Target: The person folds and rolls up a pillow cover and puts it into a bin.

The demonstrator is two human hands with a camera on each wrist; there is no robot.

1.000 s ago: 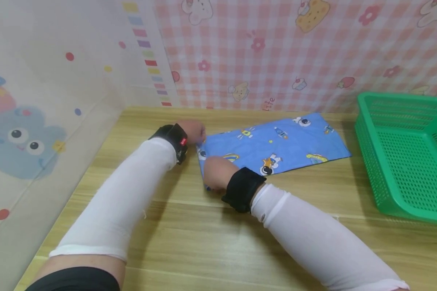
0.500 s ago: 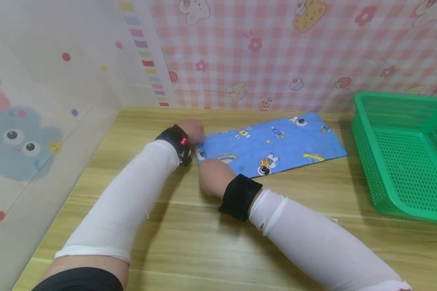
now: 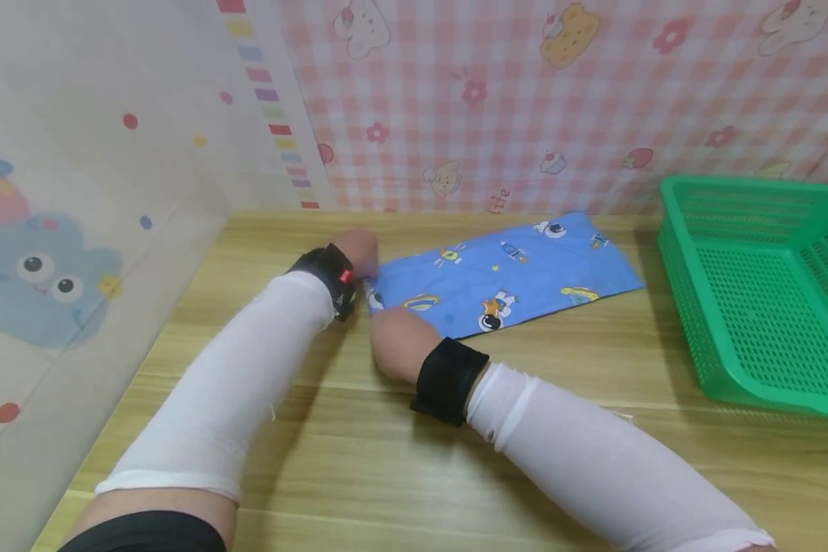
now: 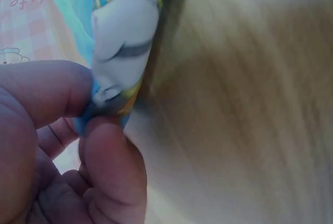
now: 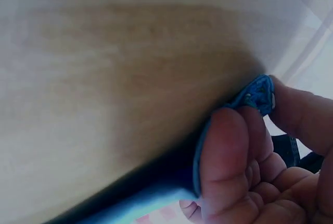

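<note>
In my head view, the blue cloth (image 3: 504, 268) lies mid-frame; I see the left hand (image 3: 359, 251) and right hand (image 3: 402, 343) pinching its left end, fingertips hidden there. The right edge crops the green basket (image 3: 766, 307).

- Head view: even, moderate light under a faint haze; the printed blue cloth (image 3: 510, 268) right of the grip reads fairly clearly.
- Soft shadows fall below the grip on the wooden tabletop (image 3: 359, 475), beside the white sleeves (image 3: 228, 383); a pale sheen — mild glare — sits below the right hand (image 3: 402, 343).
- Left wrist view: the wood right of the left hand (image 3: 357, 251) is blurred and streaky.
- Right wrist view: dark shadow beside the pinch, washed-out brightness beyond it — wood grain out of focus.
</note>
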